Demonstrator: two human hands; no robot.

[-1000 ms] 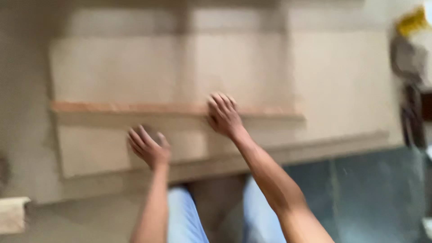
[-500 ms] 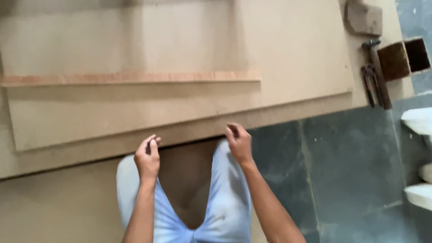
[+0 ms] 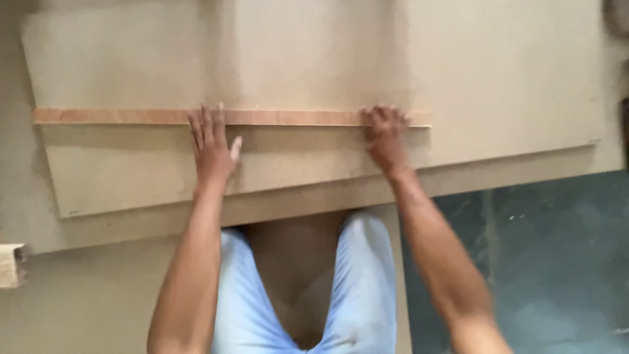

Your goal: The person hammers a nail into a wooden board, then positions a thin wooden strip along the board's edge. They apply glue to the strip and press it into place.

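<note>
I saw both hands laid on a long reddish-brown wood strip (image 3: 131, 117) that ran flat across a stack of pale fibreboard sheets (image 3: 511, 72). The left hand (image 3: 212, 145) lay open, palm down, with its fingers spread: the fingertips reached onto the strip near its middle, and the palm rested on the board just on the near side of the strip. The right hand (image 3: 385, 137) was also flat and open, its fingers bent slightly over the strip close to the strip's right end. Neither hand was closed around anything; both simply pressed on the strip and the board beneath it.

The strip lay level, touching the top sheet along its whole length, its left end near that sheet's left edge. On the near side of the strip, the edges of two lower sheets stepped out toward me. Nearer still than those edges, I saw light blue trousers (image 3: 363, 282) on bent legs. To the right of the legs, well below the strip, lay a dark green stone floor (image 3: 544, 262). Far left of the strip, at the frame edge, a small pale wood block (image 3: 10, 265) showed.
</note>
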